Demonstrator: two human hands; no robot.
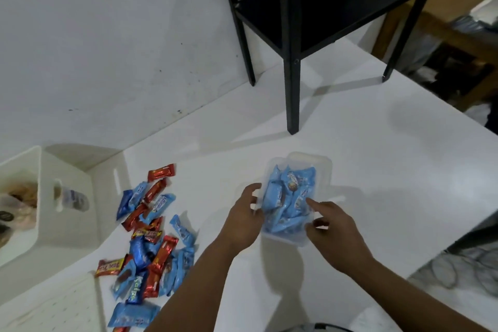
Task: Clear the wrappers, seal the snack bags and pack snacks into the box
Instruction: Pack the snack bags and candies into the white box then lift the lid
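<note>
Two hands work at a clear plastic box (297, 197) that sits on the white surface (377, 159), already well filled with light-blue snack packets (285, 197). The left hand (242, 221) rests against the box's left wall, fingers loosely spread and touching the rim, steadying it rather than clasping it. The right hand (334, 229) is at the box's near right corner, its index finger stretched out and pressing on the packets while the other fingers curl loosely; it seems to hold nothing. To the left, well apart from the box, a loose pile of red and blue snacks (151, 237) lies scattered on the surface, and beyond it stands a white bin (67, 191) with bags inside. A black shelf unit (310, 21) stands at the far side. The step in hand looks like packing: the contents are being tucked down and levelled. Much of the pile is not yet packed. Next, a hand would likely reach left to take a packet from the pile while the box stays put, and space inside looks tight, so packets may need flattening first.
</note>
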